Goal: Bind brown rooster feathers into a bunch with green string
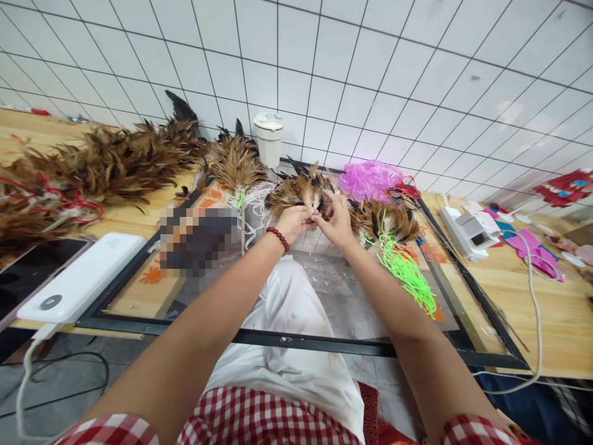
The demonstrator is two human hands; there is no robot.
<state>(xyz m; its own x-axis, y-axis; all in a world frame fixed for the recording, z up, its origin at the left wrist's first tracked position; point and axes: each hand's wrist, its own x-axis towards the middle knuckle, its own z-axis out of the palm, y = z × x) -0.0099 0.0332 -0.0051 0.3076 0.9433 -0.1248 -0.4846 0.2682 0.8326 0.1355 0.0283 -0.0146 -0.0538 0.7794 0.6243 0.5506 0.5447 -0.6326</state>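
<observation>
Both hands meet at the middle, over the glass panel in its black frame (315, 343). My left hand (296, 224), with a red bead bracelet (278, 238) at the wrist, is closed in a pinch on a brown feather. Touching it, my right hand (337, 221) has its thumb at the same spot and its fingers bent among the feathers. Brown and black feathers (296, 190) lie just behind the hands. Another feather pile (393, 219) is to the right, beside bright green cords (405, 272). What exactly lies between the fingertips is small.
Feather bundles (134, 154) fill the back left. A white cup (269, 139) stands by the tiled wall, near a pink plastic bag (370, 179). A white power bank (83, 278) is at left, a white power strip (467, 232) with cables at right.
</observation>
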